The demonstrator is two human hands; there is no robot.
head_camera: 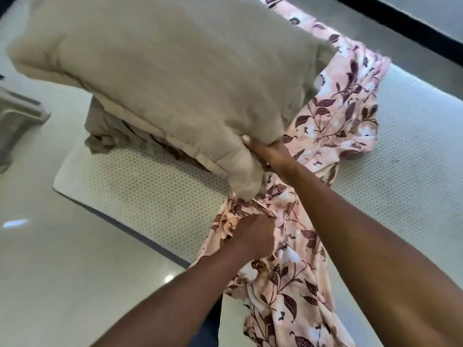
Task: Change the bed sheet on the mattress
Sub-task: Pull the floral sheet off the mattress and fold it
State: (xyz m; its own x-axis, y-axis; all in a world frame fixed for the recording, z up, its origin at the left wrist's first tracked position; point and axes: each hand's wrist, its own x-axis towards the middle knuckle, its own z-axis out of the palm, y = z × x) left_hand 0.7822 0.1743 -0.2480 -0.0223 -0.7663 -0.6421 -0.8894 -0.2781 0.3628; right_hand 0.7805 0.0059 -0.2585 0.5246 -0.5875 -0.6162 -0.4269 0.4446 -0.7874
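Currently the fingers of my left hand are curled tight into a bunch of the pink floral sheet, which trails from near to far across the white mattress. My right hand pinches the near corner of the beige pillow, held above a crumpled beige cloth on the mattress's left end.

Glossy pale tiled floor, small bright light reflections on its surface, grey plastic furniture piece at left edge, black band crossing upper right corner.
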